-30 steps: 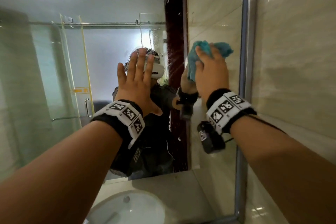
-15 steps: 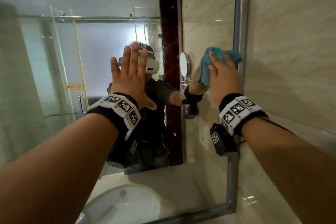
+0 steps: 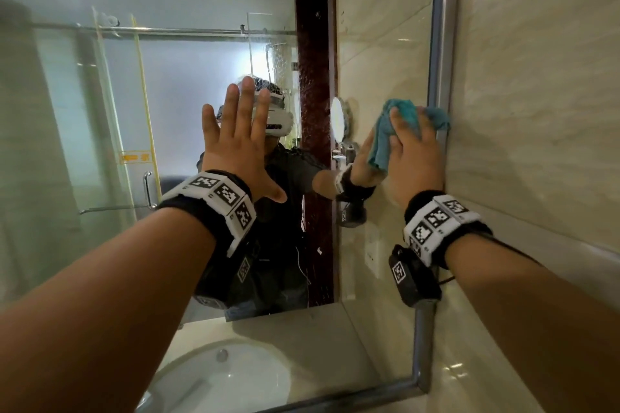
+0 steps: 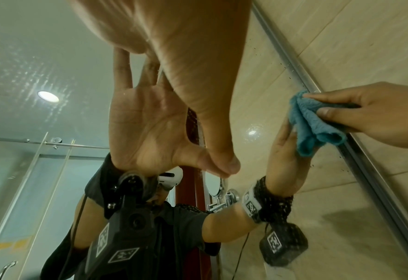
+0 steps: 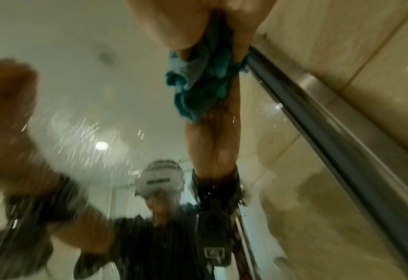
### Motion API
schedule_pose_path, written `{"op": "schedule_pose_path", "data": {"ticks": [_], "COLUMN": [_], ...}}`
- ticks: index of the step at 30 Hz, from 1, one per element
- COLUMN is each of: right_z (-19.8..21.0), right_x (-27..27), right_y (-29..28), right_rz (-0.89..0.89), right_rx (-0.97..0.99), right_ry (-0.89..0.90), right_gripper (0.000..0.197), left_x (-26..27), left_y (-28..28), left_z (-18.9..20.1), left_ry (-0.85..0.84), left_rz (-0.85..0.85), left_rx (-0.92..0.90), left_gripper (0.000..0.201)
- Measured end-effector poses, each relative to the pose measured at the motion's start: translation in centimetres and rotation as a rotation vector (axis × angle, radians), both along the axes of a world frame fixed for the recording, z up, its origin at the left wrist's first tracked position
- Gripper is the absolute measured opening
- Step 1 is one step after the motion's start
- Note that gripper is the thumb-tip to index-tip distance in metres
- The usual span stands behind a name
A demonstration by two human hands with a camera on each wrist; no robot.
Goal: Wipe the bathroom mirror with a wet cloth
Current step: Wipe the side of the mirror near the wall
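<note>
The large wall mirror (image 3: 100,117) has a grey metal frame (image 3: 439,43) along its right and bottom edges. My left hand (image 3: 238,141) lies flat on the glass with straight, spread fingers and holds nothing; the left wrist view shows it (image 4: 186,47) touching its reflection. My right hand (image 3: 416,157) holds a bunched teal cloth (image 3: 382,144) against the glass right beside the right frame. In the left wrist view the thumb and fingers of my right hand (image 4: 371,113) pinch the cloth (image 4: 310,123). The right wrist view is blurred, with the cloth (image 5: 203,81) hanging below my fingers.
A white sink basin (image 3: 228,386) sits in the counter under the mirror. A beige tiled wall (image 3: 536,111) meets the frame on the right. Water droplets speckle the glass. The mirror reflects a glass shower door, a dark red door, a small round mirror and me.
My right hand has slid the cloth rightward across the glass to the right frame. My left hand stays flat on the mirror.
</note>
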State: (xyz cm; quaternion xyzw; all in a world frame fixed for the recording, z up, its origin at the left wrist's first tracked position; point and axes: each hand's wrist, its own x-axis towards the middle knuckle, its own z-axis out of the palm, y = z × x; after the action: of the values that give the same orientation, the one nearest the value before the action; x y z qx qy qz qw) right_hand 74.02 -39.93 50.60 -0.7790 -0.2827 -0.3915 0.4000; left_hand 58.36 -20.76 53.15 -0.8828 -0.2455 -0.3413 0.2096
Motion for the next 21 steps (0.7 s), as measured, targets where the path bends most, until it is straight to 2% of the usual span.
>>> {"op": "schedule_pose_path", "data": {"ticks": [5, 9, 12, 15, 18, 21], "right_z": [-5.5, -8.1, -6.8, -1.8, 2.2, -0.1], "right_x": [-2.1, -2.6, -2.5, -3.2, -4.5, -5.3], "right_y": [0.4, -0.1, 0.9, 2.7, 5.0, 6.2], "right_rz": [0.005, 0.013, 0.061, 0.162, 0.148, 0.078], "right_rx": [-0.203, -0.244, -0.235, -0.196, -0.217, -0.261], "right_ry": [0.001, 0.082, 0.076, -0.037, -0.113, -0.189], "right_gripper": [0.058, 0.053, 0.058, 0.050, 0.054, 0.067], "left_x": [-0.1, -0.4, -1.1, -1.1, -0.6, -0.5], "left_y": [-0.3, -1.1, -1.8, -1.6, -1.1, -1.0], "left_z": [0.1, -1.0, -4.1, -6.3, -6.5, -6.7], "left_ry": [-0.016, -0.026, 0.052, 0.106, 0.091, 0.101], "left_rz": [0.006, 0.003, 0.006, -0.002, 0.000, 0.015], "left_rx": [0.020, 0.031, 0.073, 0.073, 0.039, 0.052], "left_gripper": [0.159, 0.154, 0.146, 0.142, 0.146, 0.147]}}
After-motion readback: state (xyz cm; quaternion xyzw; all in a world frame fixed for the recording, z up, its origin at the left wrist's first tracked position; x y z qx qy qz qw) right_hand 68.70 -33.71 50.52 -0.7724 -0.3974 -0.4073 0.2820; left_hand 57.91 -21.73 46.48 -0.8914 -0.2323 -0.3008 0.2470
